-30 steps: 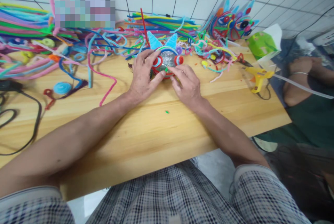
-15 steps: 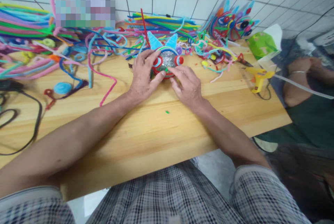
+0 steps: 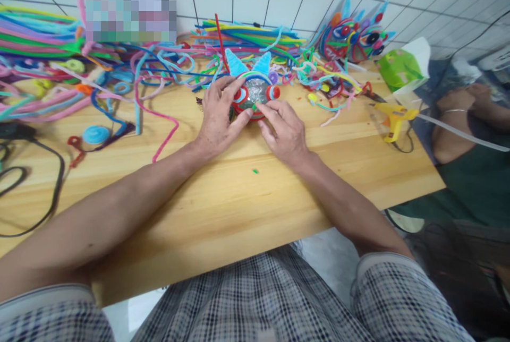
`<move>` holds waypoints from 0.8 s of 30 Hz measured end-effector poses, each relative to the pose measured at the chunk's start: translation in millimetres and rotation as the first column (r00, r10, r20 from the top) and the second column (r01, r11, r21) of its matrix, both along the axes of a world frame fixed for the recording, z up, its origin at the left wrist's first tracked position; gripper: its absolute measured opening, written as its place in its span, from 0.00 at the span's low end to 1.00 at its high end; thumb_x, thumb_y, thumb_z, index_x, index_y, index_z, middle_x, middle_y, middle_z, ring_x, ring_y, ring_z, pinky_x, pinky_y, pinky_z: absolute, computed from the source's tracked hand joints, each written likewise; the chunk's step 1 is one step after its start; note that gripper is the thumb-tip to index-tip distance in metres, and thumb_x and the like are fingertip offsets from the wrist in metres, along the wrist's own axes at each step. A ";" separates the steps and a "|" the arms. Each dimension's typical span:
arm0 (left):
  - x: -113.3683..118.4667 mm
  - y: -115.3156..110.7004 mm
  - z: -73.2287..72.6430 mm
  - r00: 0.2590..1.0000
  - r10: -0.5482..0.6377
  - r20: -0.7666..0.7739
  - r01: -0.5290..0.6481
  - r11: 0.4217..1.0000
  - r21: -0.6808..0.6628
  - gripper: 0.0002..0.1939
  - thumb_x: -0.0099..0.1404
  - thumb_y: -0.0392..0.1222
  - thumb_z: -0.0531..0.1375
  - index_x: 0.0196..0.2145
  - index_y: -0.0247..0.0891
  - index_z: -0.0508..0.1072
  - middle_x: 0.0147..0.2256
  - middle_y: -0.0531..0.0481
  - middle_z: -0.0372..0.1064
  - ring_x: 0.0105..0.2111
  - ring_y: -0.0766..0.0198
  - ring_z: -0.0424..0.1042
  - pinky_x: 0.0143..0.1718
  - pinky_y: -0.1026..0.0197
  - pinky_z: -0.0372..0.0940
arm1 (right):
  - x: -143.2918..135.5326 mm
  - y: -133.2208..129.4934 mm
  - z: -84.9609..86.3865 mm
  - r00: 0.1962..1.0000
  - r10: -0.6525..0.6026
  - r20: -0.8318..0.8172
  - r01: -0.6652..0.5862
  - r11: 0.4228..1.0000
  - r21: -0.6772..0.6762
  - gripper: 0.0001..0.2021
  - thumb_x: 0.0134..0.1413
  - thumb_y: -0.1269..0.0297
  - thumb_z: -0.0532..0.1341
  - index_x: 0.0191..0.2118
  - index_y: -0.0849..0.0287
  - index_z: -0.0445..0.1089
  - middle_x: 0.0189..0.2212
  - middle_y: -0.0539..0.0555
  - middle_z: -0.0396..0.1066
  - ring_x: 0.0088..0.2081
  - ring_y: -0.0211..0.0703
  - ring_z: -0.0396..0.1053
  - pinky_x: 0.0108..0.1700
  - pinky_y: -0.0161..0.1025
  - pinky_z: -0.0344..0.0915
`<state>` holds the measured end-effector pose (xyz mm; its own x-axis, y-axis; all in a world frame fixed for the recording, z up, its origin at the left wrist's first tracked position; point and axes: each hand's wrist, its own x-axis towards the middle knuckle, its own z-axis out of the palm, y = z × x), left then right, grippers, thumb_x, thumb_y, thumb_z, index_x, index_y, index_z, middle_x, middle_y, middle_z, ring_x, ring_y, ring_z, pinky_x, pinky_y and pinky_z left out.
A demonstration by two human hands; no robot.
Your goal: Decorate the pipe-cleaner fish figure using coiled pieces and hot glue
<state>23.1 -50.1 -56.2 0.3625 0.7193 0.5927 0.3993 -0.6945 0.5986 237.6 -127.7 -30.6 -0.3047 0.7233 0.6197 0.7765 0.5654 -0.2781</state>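
Between my hands on the table is a round pipe-cleaner animal face, with a shiny grey middle, two pale blue pointed ears and red, white and blue round eyes. My left hand wraps around its left side, fingers over the upper edge and thumb low on the front. A small green piece lies at the lower middle of the face, by my left thumb tip. From the right, my right hand brings its bent fingertips onto that green piece. Another green scrap lies on the wood nearer me.
Bundles of coloured pipe cleaners line the wall, with loose tangles on both sides. Two finished-looking faces lean at the back right. A yellow glue gun lies at right, near a green packet. A black cable curls at left. Another person's arm is at far right.
My right hand has shifted very slightly, its fingertips still at the green piece. My left hand and the face have stayed in place. The other person's arm at right moved a little.
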 end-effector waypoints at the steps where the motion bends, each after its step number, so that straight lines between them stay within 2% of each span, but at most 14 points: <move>1: 0.1 0.0 0.2 1.000 0.000 0.002 0.000 1.000 -0.001 0.37 0.71 0.69 0.60 0.71 0.53 0.64 0.70 0.40 0.62 0.72 0.38 0.59 0.74 0.31 0.52 | 0.0 -0.1 0.1 1.000 0.003 0.000 -0.003 1.000 0.002 0.21 0.75 0.64 0.54 0.68 0.55 0.72 0.56 0.62 0.75 0.58 0.53 0.74 0.62 0.53 0.75; 9: 1.4 -2.3 0.8 1.000 0.018 0.010 -0.019 0.999 0.031 0.35 0.72 0.70 0.59 0.70 0.54 0.64 0.69 0.40 0.64 0.70 0.40 0.61 0.73 0.30 0.55 | -0.6 -4.1 3.2 0.999 -0.032 0.023 0.032 0.999 -0.032 0.21 0.75 0.62 0.55 0.67 0.54 0.72 0.56 0.63 0.76 0.60 0.56 0.74 0.64 0.57 0.74; 19: 0.9 -0.7 -0.6 1.000 0.015 0.000 -0.015 1.000 0.015 0.36 0.72 0.69 0.59 0.71 0.54 0.63 0.70 0.40 0.63 0.71 0.39 0.60 0.73 0.30 0.54 | 0.4 -3.3 2.2 0.999 -0.014 0.046 0.013 1.000 0.011 0.21 0.75 0.64 0.54 0.67 0.56 0.72 0.55 0.63 0.76 0.57 0.53 0.75 0.62 0.54 0.75; 24: 1.1 -0.9 0.0 1.000 0.008 0.001 -0.008 1.000 -0.002 0.36 0.71 0.70 0.60 0.71 0.55 0.64 0.70 0.40 0.63 0.71 0.38 0.60 0.73 0.29 0.53 | 0.7 -3.7 2.2 0.998 -0.021 0.051 0.022 1.000 -0.018 0.22 0.75 0.64 0.54 0.68 0.54 0.71 0.55 0.62 0.75 0.58 0.54 0.74 0.62 0.55 0.75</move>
